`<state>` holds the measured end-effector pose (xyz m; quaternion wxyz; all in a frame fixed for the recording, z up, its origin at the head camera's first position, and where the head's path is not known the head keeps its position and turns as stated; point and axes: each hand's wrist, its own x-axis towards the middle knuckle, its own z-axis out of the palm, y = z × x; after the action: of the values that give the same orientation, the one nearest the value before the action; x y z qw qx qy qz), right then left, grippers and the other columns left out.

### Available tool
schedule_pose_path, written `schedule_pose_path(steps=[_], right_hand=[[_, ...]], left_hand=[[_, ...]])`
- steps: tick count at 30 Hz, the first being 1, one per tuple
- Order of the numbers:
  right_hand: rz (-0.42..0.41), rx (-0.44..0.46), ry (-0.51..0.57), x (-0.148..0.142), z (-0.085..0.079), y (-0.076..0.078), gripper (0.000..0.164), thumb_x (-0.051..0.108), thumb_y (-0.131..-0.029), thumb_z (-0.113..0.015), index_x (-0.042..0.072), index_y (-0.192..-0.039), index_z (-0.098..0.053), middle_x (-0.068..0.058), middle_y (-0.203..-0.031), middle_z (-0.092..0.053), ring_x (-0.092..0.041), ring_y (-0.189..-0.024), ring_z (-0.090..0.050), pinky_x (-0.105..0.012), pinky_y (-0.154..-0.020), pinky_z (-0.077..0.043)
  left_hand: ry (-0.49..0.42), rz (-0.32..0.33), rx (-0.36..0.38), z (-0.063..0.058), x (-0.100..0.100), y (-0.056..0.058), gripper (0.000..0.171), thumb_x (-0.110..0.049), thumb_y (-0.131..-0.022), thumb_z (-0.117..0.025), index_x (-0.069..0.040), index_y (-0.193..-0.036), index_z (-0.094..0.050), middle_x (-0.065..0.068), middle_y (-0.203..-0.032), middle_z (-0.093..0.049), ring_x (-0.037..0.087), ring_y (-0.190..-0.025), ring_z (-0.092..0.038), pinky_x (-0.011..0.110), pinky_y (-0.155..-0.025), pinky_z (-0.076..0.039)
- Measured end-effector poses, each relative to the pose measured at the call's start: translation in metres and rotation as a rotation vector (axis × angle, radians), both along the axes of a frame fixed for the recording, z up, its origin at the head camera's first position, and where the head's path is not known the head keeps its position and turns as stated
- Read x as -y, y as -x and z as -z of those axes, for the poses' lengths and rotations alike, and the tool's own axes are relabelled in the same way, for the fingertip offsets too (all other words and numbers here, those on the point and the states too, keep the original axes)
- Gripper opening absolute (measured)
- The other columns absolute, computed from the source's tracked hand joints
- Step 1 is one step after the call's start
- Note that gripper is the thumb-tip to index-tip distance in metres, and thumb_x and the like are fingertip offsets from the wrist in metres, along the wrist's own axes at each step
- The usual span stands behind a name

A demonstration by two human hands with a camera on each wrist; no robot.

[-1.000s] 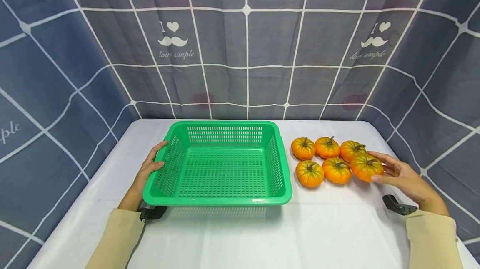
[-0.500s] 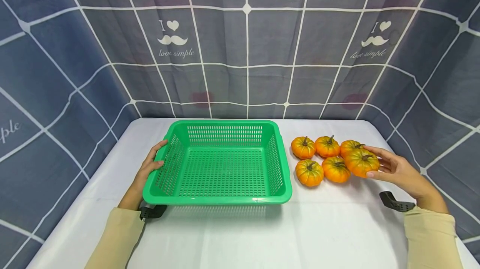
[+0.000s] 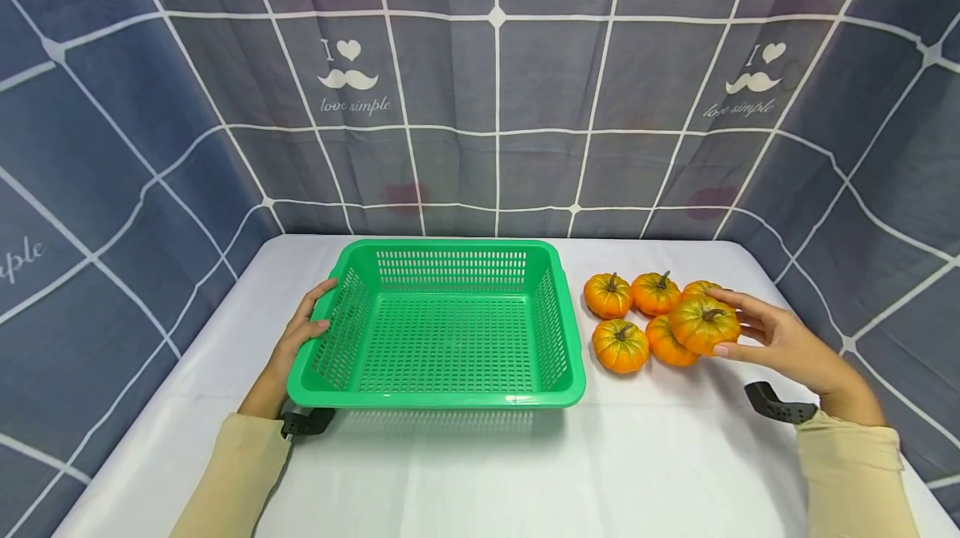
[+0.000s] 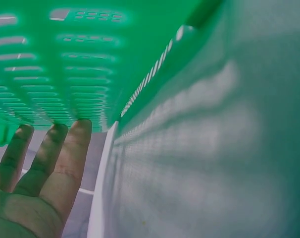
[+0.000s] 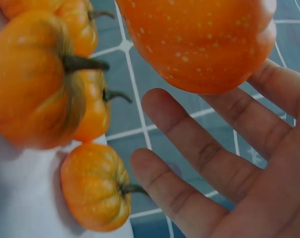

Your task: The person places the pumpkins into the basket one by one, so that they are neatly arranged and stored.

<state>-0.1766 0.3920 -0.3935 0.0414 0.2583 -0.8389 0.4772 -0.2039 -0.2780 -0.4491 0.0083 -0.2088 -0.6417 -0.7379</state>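
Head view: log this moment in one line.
Right hand: holds orange pumpkin | Left hand: touches green basket | Other pumpkins: on table, right of basket

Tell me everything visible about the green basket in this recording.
The green basket is rectangular with rounded corners, probably plastic. It has a smooth rim, walls flaring outward, and rows of slots through walls and floor. It stands upright, open side up, on the white-covered table, nothing inside it. The left hand rests at its left rim, fingers against the slotted outer wall.
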Motion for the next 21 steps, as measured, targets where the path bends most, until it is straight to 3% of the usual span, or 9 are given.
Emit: schedule_pose_path(steps=[10, 18, 21], right_hand=[[-0.019, -0.027, -0.051, 0.018, -0.004, 0.002, 0.083, -0.017, -0.083, -0.079, 0.015, -0.157, -0.058, 0.014, -0.153, -0.055, 0.002, -0.117, -0.063, -0.009, -0.099, -0.045], [-0.03, -0.024, -0.04, 0.032, -0.002, 0.007, 0.074, -0.017, -0.083, -0.08, -0.008, -0.152, -0.053, 0.024, -0.145, -0.055, 0.006, -0.117, -0.062, -0.01, -0.097, -0.047], [-0.032, -0.024, -0.039, 0.036, -0.003, 0.008, 0.073, -0.017, -0.084, -0.08, -0.011, -0.151, -0.052, 0.026, -0.145, -0.055, 0.007, -0.119, -0.061, -0.009, -0.098, -0.046]], left_hand=[[-0.004, -0.03, 0.024, -0.001, -0.002, 0.001, 0.063, -0.001, -0.102, -0.032, -0.027, -0.16, -0.041, -0.003, -0.156, -0.041, 0.008, -0.136, -0.053, 0.021, -0.106, -0.049], [-0.021, 0.004, -0.006, 0.001, -0.001, 0.0, 0.062, -0.003, -0.105, -0.033, -0.03, -0.159, -0.042, -0.006, -0.156, -0.043, 0.009, -0.135, -0.053, 0.022, -0.104, -0.05], [-0.02, 0.004, -0.013, 0.001, -0.001, -0.002, 0.061, -0.004, -0.105, -0.033, -0.03, -0.16, -0.041, -0.007, -0.157, -0.042, 0.008, -0.135, -0.052, 0.022, -0.104, -0.05]])
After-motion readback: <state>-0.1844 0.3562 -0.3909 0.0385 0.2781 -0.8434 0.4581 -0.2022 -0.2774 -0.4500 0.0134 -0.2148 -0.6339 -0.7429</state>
